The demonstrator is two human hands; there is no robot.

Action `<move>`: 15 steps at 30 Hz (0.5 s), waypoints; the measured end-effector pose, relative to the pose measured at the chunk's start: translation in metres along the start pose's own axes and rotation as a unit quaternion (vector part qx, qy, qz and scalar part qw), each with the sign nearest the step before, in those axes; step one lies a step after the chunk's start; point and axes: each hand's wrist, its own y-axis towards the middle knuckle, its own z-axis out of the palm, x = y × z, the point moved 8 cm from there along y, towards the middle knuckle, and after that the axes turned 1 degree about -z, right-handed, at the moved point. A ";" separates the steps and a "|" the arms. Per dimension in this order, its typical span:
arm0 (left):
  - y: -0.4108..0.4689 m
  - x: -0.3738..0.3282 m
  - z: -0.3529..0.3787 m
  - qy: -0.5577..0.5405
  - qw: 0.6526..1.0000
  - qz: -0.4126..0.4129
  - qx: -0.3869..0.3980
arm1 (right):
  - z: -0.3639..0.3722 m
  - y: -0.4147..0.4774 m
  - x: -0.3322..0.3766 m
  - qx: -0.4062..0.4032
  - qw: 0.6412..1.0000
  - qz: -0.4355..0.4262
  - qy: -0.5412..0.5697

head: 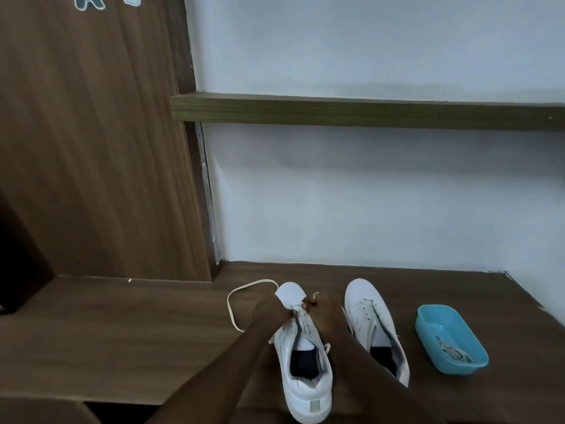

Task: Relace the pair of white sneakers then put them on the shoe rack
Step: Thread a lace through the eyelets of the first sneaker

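fingers (309,302) on lace (231,304) at near sneaker (308,390)

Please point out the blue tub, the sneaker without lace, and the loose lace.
blue tub (440,319): head view, bare inner wall.
sneaker without lace (362,293): head view, toe cap.
loose lace (228,302): head view, loop's left bend.

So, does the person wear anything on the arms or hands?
Both forearms are bare, with no sleeves, watch or bracelet in view. The left hand wears nothing visible. A pale band shows on one finger of the right hand, perhaps a ring.
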 end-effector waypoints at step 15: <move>-0.011 0.018 -0.005 -0.142 0.986 -0.061 -0.055 | -0.004 0.000 -0.016 -0.010 0.995 0.043 -0.093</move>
